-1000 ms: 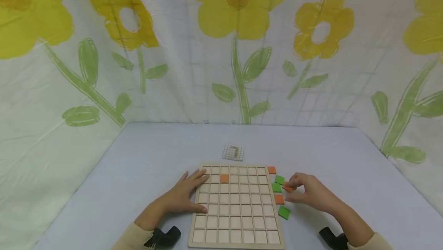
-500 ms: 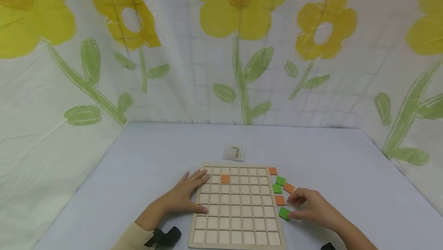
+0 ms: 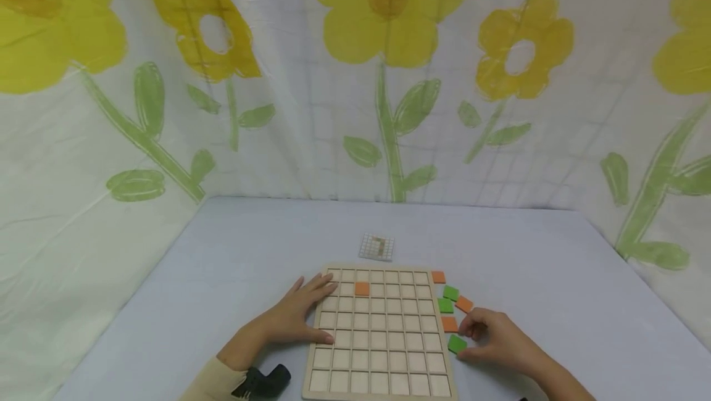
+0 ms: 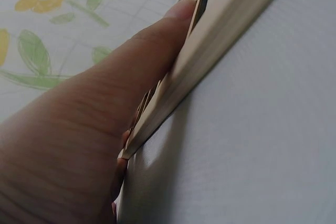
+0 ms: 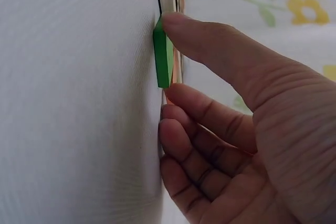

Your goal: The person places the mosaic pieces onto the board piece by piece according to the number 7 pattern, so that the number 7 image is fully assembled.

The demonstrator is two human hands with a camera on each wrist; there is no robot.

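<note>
A wooden grid board (image 3: pixel 378 395) lies on the table, with one orange tile (image 3: pixel 362 289) seated in a cell of its second row. My left hand (image 3: pixel 297 311) rests on the board's left edge, fingers spread over the rim; in the left wrist view the thumb (image 4: pixel 157 38) lies across the frame. At the right side, my right hand (image 3: pixel 497 340) has its thumb and index finger at opposite edges of a green tile (image 5: pixel 163 59), pinching it at the table surface. The other fingers of that hand are curled in.
Right of the board lie more loose tiles: an orange tile (image 3: pixel 439 277), a green tile (image 3: pixel 451 293), another green tile (image 3: pixel 445 306), an orange tile (image 3: pixel 464 304) and one more orange tile (image 3: pixel 449 324). A small grid pattern card (image 3: pixel 377 247) lies behind the board.
My right hand has left the tilted orange tile, which lies flat now, and has come nearer to the lowest green tile, its fingers closing at that tile. The left hand has stayed put.
</note>
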